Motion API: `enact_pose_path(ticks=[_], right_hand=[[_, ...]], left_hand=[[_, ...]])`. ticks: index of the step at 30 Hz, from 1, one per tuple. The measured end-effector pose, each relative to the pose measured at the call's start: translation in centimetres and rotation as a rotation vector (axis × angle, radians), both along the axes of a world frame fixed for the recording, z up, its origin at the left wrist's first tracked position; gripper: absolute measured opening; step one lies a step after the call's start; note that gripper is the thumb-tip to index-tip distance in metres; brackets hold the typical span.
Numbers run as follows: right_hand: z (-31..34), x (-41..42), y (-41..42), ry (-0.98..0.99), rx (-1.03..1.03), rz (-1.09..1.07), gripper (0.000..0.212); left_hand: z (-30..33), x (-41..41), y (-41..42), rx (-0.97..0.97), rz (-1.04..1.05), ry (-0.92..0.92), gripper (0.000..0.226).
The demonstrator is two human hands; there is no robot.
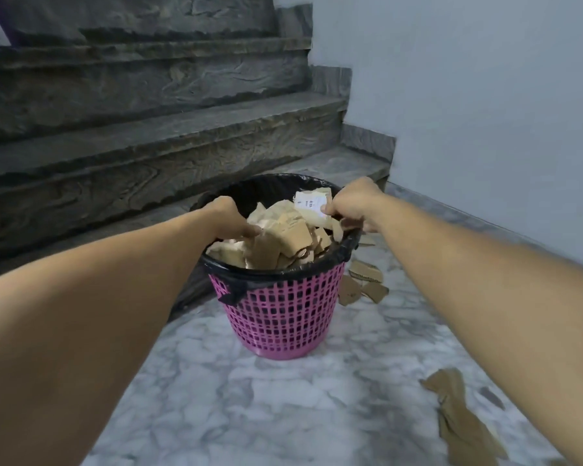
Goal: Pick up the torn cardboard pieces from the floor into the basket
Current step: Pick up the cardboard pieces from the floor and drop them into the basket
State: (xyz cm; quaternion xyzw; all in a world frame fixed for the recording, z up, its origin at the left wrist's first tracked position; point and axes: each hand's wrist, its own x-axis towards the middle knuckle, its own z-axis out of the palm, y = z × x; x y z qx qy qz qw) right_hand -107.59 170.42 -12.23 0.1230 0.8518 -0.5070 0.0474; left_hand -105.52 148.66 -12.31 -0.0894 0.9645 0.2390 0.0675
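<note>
At the foot of the stairs, the pink basket (280,311) stands nearly full. Both hands reach over its rim — the left hand (231,218) curls down onto the piled cardboard (283,230), while the right hand (352,205) pinches a white-labelled piece (312,201). Loose pieces (364,284) remain on the floor (249,415) just right of the basket, nearer the right hand; another scrap (458,418) lies toward the near right edge, its long axis running front to back.

Two bare forearms with no sleeves, left hand (231,218) and right hand (354,203) uncovered, short nails, smooth arms
</note>
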Motion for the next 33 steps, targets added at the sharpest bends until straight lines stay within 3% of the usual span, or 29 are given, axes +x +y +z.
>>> enact_pose_path(ticks=[3,9,17,23,26,29,33], right_hand=[[0.9,1.7,2.9,-0.011,-0.153,-0.048,0.019],[1.6,9.2,12.0,-0.008,-0.130,-0.114,0.025],[0.7,24.5,27.7,-0.149,-0.098,-0.200,0.014],[-5.3,35.1,37.1,-0.351,-0.047,-0.310,0.032],[-9.3,39.7,40.1,-0.407,-0.019,-0.366,0.025],[-13.5,43.8,42.1,-0.520,0.010,-0.387,0.010],[-19.4,48.1,44.0,-0.578,0.127,-0.442,0.014]], left_hand=[[0.7,0.9,1.5,-0.040,-0.027,0.065,0.051],[3.4,5.1,8.9,-0.069,-0.159,0.188,0.062],[4.4,15.6,25.0,-0.178,-0.497,0.047,0.046],[-1.3,24.0,36.1,-0.239,-0.764,-0.159,0.061],[-5.9,26.7,40.1,-0.290,-0.879,-0.240,0.052],[-11.5,29.3,43.3,-0.275,-1.009,-0.327,0.064],[-18.6,33.2,46.2,-0.256,-1.195,-0.344,0.071]])
